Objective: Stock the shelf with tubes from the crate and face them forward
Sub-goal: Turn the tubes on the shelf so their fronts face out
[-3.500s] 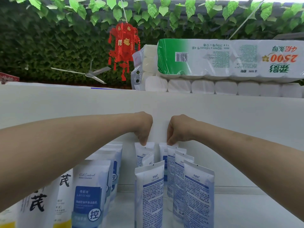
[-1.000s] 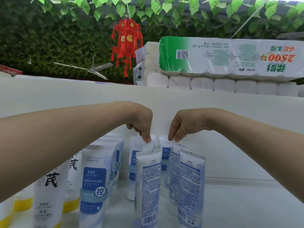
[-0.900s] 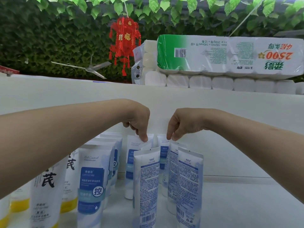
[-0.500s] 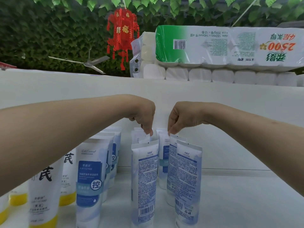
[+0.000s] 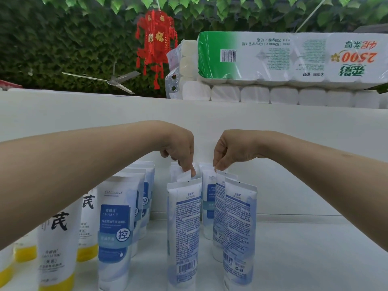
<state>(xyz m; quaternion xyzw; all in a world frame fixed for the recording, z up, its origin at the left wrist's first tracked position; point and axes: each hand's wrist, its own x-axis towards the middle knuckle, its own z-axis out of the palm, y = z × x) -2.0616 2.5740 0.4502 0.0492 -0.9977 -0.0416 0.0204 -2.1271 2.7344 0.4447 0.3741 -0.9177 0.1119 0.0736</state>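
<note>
Pinching tops of rear tubes (image 5: 208,193): left hand (image 5: 181,147), right hand (image 5: 232,151).

Reaching forward with 2 bare forearms, wrists bent down over the rear tubes (image 5: 206,185). Pinching 1 tube top with left hand (image 5: 180,148) thumb and forefinger; pinching another, just right, with right hand (image 5: 230,151), remaining fingers curled.
</note>
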